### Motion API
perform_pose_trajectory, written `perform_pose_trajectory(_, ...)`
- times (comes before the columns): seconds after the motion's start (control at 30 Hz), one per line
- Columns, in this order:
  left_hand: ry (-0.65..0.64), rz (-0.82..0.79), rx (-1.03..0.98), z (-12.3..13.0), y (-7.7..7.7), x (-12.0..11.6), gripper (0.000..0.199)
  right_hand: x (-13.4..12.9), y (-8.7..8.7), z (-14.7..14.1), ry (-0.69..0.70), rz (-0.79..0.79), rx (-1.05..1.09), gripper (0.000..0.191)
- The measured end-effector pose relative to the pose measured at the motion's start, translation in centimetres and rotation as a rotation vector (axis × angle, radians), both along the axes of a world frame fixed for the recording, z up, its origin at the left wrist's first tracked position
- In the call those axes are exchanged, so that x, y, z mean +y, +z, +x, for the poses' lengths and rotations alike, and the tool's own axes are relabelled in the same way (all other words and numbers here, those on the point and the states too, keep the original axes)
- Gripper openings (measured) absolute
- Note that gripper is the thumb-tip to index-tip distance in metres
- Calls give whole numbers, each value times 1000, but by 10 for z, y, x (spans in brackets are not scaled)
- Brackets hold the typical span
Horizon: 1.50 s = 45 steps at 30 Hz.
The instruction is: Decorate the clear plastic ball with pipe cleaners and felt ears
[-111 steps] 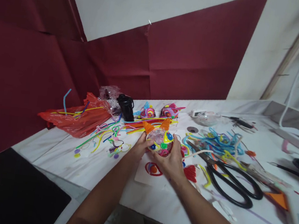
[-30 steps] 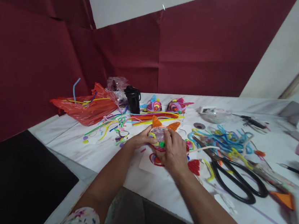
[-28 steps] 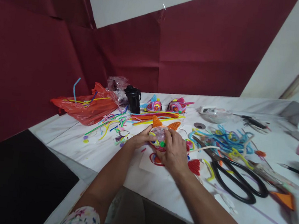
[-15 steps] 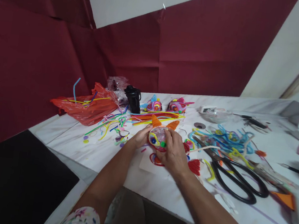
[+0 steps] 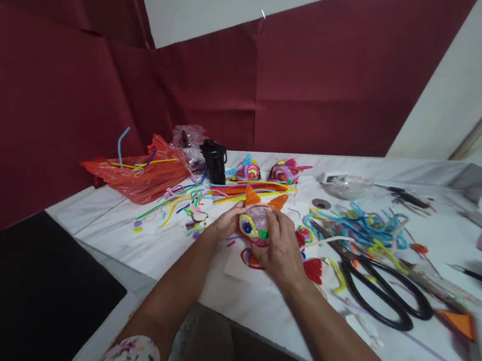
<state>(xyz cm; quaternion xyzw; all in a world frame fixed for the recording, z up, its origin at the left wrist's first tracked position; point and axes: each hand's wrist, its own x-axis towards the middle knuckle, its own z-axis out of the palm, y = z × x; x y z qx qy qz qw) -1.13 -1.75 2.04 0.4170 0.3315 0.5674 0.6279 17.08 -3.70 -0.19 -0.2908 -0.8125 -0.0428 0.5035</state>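
Observation:
Between my two hands is a rounded fish-like craft [image 5: 257, 220] with a clear top, a blue-and-yellow eye, a green dot and orange ear-like fins. My left hand [image 5: 228, 221] grips its left side. Curled over its right side is my right hand [image 5: 282, 244], fingers on the front and top. Below it, a white paper [image 5: 237, 266] carries a red and blue curled piece, partly hidden by my right hand. A red fan-shaped piece [image 5: 313, 269] lies just right of my right hand.
Large black scissors [image 5: 380, 282] lie at the right beside tangled blue pipe cleaners [image 5: 362, 225]. Behind stand a black bottle [image 5: 214, 162] and two finished-looking colourful crafts [image 5: 286, 171]. A red plastic bag [image 5: 135, 179] with pipe cleaners sits at the left.

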Motion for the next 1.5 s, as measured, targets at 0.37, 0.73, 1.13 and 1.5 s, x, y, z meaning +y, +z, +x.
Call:
perform_pose_trajectory(0.37, 0, -35, -25, -3, -3, 2, 38, -3, 3, 1, 17, 5, 13, 76)
perform_pose_trajectory(0.73, -14, -39, -107, -2, -3, 1, 48, 1, 1, -1, -1, -26, 46, 77)
perform_pose_trajectory(1.13, -9, -57, -89, -4, -5, 3, 46, 2, 0, -2, -36, -52, 58, 75)
perform_pose_trajectory(1.5, 2, -42, -82, -4, -8, 4, 34, 0, 2, -3, -56, -75, 87, 74)
